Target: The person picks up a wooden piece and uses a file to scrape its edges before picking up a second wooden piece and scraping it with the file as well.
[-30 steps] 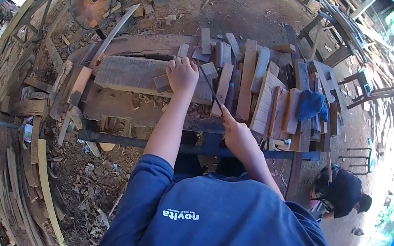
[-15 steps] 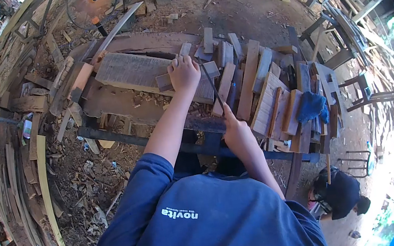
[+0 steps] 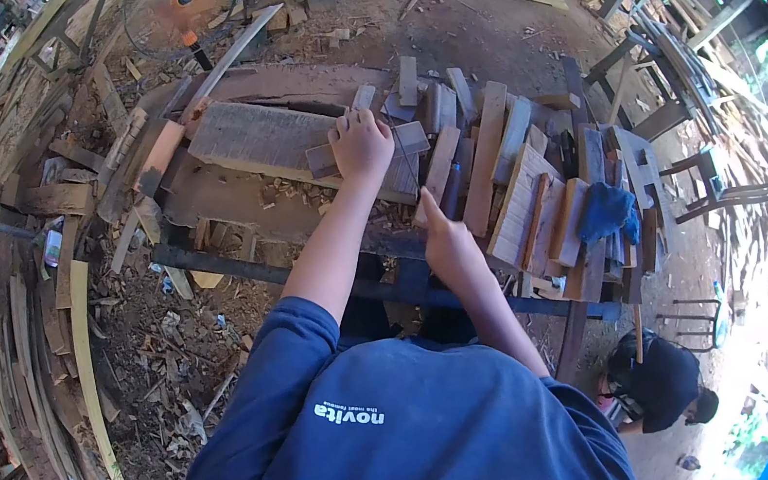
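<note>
On my feed, the left hand (image 3: 362, 147) curls closed over a small block (image 3: 322, 161) at twelve o'clock; the right hand (image 3: 452, 245), clenched round a thin tool (image 3: 406, 160), has slid toward eleven.

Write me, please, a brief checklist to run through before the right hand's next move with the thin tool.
1. Left hand on the small board: ok.
2. Small board resting on the big block: ok.
3. Thin tool in the right hand: ok.
4. Left hand clear of the thin tool: cannot tell; they look very close.
5. Blue cloth away from the thin tool: ok, on the stacked wood.
</note>
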The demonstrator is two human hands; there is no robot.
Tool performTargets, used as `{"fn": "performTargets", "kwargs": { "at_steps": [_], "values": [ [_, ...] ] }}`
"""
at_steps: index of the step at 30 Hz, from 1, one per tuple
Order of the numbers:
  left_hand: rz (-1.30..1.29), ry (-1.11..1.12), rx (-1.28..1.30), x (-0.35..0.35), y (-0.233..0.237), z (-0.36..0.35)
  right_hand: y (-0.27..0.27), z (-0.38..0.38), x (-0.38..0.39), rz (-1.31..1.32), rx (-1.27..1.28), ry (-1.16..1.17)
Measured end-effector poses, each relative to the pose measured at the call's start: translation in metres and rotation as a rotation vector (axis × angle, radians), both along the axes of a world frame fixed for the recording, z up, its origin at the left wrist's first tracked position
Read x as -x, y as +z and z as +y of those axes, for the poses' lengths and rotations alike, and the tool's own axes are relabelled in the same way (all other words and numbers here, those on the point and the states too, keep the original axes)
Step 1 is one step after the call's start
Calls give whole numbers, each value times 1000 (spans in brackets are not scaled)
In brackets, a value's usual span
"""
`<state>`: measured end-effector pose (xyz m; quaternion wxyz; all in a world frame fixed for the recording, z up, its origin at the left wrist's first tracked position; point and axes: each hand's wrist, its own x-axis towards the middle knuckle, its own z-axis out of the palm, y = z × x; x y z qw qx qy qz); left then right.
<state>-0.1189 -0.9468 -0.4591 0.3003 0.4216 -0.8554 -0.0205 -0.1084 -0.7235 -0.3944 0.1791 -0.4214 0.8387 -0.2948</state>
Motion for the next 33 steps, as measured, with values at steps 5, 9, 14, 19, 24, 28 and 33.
{"fn": "performTargets", "kwargs": {
  "at_steps": [5,9,14,19,24,28,33],
  "values": [
    [-26,0,-11,0,0,0,2,20,-9,-62,-29,13],
    [-22,4,3,-1,2,2,-6,-11,13,-64,48,-9],
    [-12,21,57,0,-1,2,-1,-18,21,-90,49,-15],
    [-39,34,73,0,2,6,7,11,5,-115,-10,-14],
    [5,35,194,1,-5,5,4,-1,15,-123,60,-11],
    [31,42,236,1,-6,5,-6,-20,23,-92,137,-7],
    [-31,36,161,0,-4,4,0,5,3,-91,40,9]
  ]
}}
